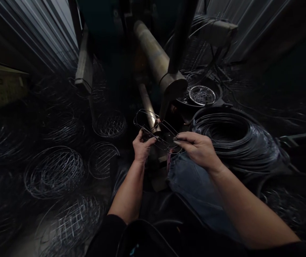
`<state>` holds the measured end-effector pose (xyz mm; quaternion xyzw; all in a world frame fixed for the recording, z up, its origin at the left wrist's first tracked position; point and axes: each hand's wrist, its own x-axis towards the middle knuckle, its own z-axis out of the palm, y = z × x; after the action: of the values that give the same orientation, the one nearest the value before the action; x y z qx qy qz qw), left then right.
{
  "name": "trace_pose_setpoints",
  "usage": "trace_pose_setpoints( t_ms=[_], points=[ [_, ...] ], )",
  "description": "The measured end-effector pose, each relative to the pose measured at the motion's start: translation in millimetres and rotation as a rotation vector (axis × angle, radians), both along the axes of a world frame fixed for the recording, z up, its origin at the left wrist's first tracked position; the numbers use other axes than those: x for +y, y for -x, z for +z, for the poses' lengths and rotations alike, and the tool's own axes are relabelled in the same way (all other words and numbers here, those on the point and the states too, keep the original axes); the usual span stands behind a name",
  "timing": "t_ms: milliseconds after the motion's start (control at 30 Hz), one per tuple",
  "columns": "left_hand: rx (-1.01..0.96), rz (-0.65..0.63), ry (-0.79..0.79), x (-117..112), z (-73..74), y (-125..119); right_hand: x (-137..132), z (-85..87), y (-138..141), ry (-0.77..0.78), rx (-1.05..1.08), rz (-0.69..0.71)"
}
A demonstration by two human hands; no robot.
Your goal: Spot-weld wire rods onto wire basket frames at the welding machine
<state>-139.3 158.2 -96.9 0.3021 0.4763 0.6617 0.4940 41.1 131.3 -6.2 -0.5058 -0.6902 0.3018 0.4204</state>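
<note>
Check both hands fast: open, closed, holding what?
Left hand: closed, holding the wire frame between thumb and fingers.
Right hand: closed, pinching the same wire frame.

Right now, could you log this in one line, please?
left hand: holding round grey wire frame; right hand: holding same frame; dark wire coil: right of frame

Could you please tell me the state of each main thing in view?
Left hand, gripping the wire frame
Right hand, pinching the wire frame
Wire frame, held in both hands
Wire coil, wound in loops
Round dish, holding small pieces
Wire grids at left, in piles
</note>
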Motion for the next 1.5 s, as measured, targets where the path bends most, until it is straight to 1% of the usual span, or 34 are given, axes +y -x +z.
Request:
trace_pose_setpoints(
  t_ms=[200,300,500,567,667,733,800,900,1000,1067,1167,1267,1367,1500],
  points=[
    [0.023,0.0,0.007,-2,-0.1,1,-1,-3.0,1,-0.007,0.018,-0.033],
    [0.029,-0.02,0.003,-1,-1.6,0,-1,-4.0,1,-0.012,0.007,-0.054],
    [0.028,-0.067,-0.007,-3,-4.9,-2,-6,1.9,2,-0.004,0.006,-0.074],
    [0.038,-0.096,-0.02,-4,-4.4,-4,-7,3.8,2,0.002,-0.003,-0.081],
    [0.028,-0.081,-0.015,-8,-0.9,-6,-8,7.2,-1,-0.001,-0.02,-0.051],
    [-0.005,-0.075,0.015,-13,3.4,-8,-10,11.4,-2,-0.022,-0.005,-0.005],
    [-0.043,-0.098,0.061,-19,8.7,-10,-14,16.6,-2,-0.06,0.009,0.025],
    [-0.088,-0.136,0.149,-28,16.0,-12,-23,21.7,0,-0.163,-0.039,-0.013],
    [-0.145,-0.117,0.247,-33,18.9,-11,-29,18.8,2,-0.252,-0.071,-0.059],
    [-0.198,-0.102,0.298,-34,18.1,-9,-30,13.8,3,-0.255,-0.027,-0.055],
    [-0.248,-0.095,0.347,-33,15.6,-7,-25,8.3,7,-0.191,0.043,-0.035],
    [-0.26,-0.08,0.371,-30,14.8,-6,-15,10.0,12,-0.146,0.064,-0.015],
    [-0.265,-0.067,0.386,-25,15.0,-5,-4,15.9,17,-0.172,0.054,0.004],
    [-0.276,-0.082,0.383,-17,15.2,-2,8,21.7,24,-0.192,0.017,0.008]
  ],
)
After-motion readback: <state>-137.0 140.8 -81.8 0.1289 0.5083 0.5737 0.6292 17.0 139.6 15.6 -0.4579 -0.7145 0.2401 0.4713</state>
